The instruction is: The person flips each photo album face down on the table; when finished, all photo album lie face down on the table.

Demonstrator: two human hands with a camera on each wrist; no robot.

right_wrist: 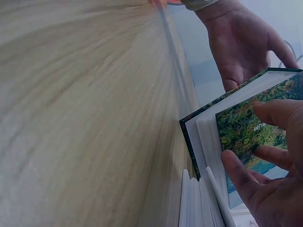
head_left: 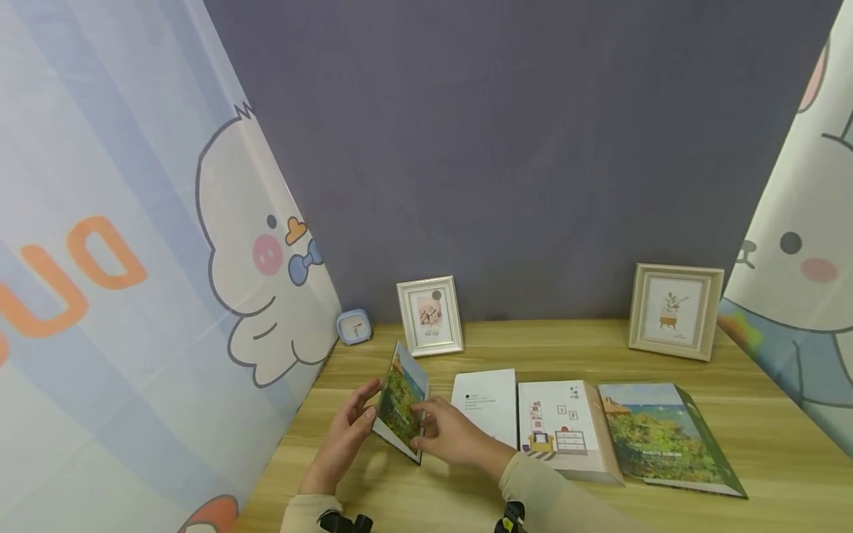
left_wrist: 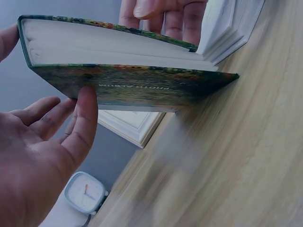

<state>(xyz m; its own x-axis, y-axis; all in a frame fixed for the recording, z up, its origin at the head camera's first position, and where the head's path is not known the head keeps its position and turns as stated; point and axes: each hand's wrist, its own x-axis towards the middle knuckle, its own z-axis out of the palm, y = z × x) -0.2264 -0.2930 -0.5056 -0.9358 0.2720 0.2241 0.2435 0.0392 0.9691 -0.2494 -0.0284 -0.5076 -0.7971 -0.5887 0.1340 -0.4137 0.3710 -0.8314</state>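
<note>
A small photo album with a painted green garden and blue sky on its cover stands tilted over the left part of the table. My left hand holds it from the left; a digit lies along the cover in the left wrist view, another at the upper left corner. On the other face, my right hand touches the cover with spread fingertips. White page edges show between the two covers. Right of the hands lies a white book with small printed text.
A thick white book with a furniture drawing and another photo album lie farther right in the row. Behind stand a white picture frame, a beige picture frame and a small blue clock, before the grey back wall.
</note>
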